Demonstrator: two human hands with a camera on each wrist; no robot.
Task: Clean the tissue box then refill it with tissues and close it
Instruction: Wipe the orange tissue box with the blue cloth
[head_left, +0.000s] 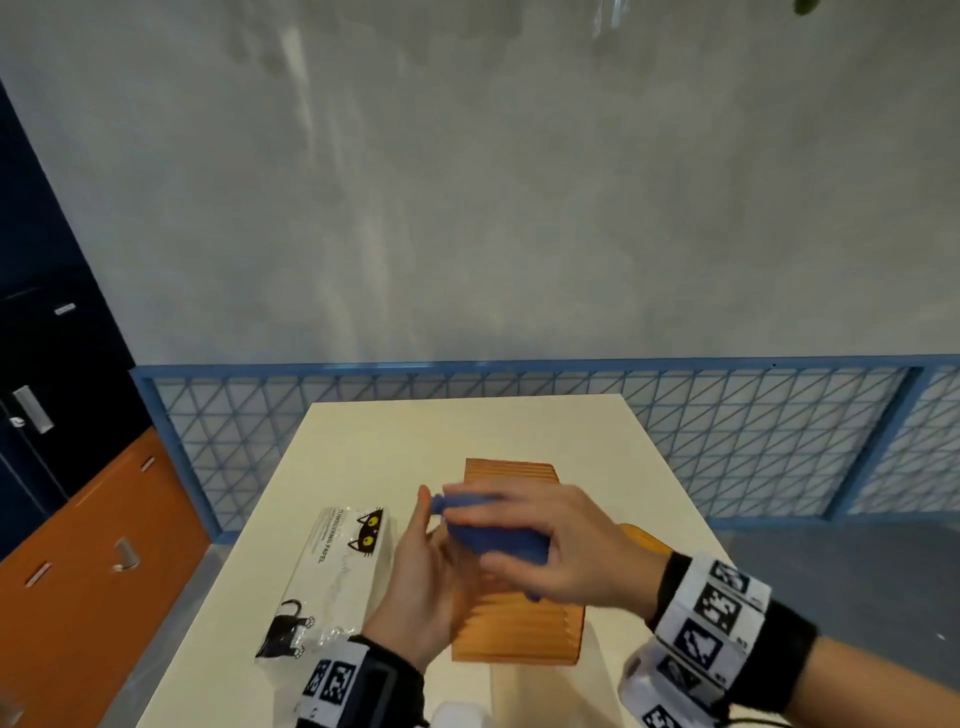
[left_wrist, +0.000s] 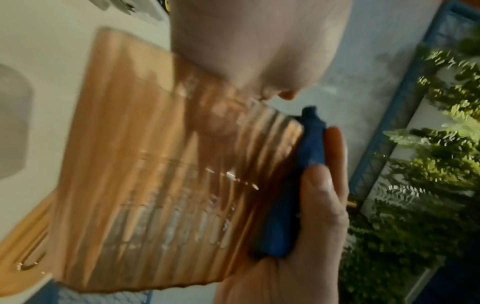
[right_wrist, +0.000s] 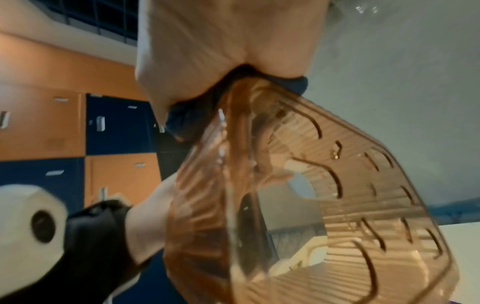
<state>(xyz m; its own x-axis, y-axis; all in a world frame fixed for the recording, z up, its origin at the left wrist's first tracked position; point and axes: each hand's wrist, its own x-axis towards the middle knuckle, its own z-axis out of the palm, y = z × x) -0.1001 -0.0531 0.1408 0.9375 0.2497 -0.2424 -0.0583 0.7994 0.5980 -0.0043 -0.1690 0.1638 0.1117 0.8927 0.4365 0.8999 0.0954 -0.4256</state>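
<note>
A see-through orange ribbed tissue box (head_left: 519, 623) sits in the middle of the white table (head_left: 415, 431). My left hand (head_left: 415, 582) grips its left side, thumb up. My right hand (head_left: 545, 540) holds a bunched blue cloth (head_left: 493, 535) pressed on the box's top. The left wrist view shows the cloth (left_wrist: 311, 144) squeezed between my right hand (left_wrist: 319, 205) and the box (left_wrist: 155, 185). In the right wrist view the box (right_wrist: 337, 205) is hollow, and I see no tissues in it. A wrapped tissue pack (head_left: 332, 571) with black cats lies to its left.
An orange lid-like piece (head_left: 644, 540) lies on the table behind my right wrist. A white rounded object (head_left: 457, 714) stands at the near table edge. A blue mesh railing (head_left: 727, 441) runs behind the table, and orange and navy lockers (head_left: 78, 545) stand on the left.
</note>
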